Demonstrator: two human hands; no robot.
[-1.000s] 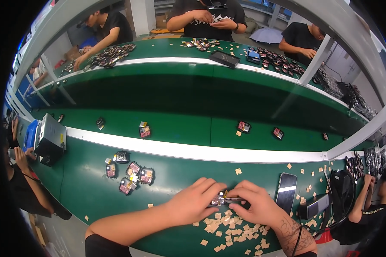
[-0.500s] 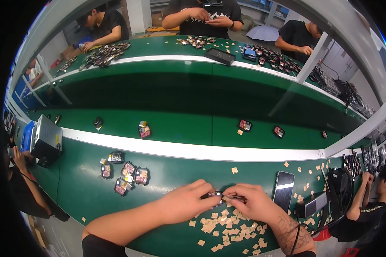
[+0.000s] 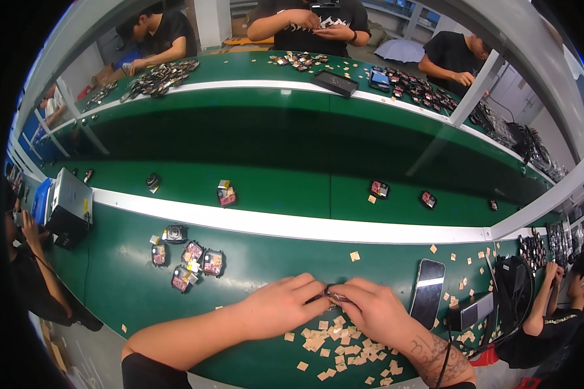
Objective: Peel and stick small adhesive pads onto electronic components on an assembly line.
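Near the front of the green bench (image 3: 130,305), my left hand (image 3: 282,301) is closed on a small dark electronic module (image 3: 328,291), mostly hidden by the fingers. My right hand (image 3: 373,308) meets it there, fingers pinched round a thin, dark tool that looks like tweezers (image 3: 339,297). Just below both hands lies a loose spread of small tan square pieces (image 3: 353,350). Several black-cased modules with reddish circuit boards (image 3: 213,262) sit in a group to the left.
A phone (image 3: 428,292) and a dark box-shaped device (image 3: 470,312) lie right of my hands. Beyond a white rail (image 3: 272,223), a green belt (image 3: 292,188) carries spaced modules. A black-and-silver box (image 3: 71,211) stands at left. Other people work across and at both sides.
The module between my hands is tilted and more covered by my fingers. My right hand has shifted slightly left. Modules on the belt have moved a little to the right.
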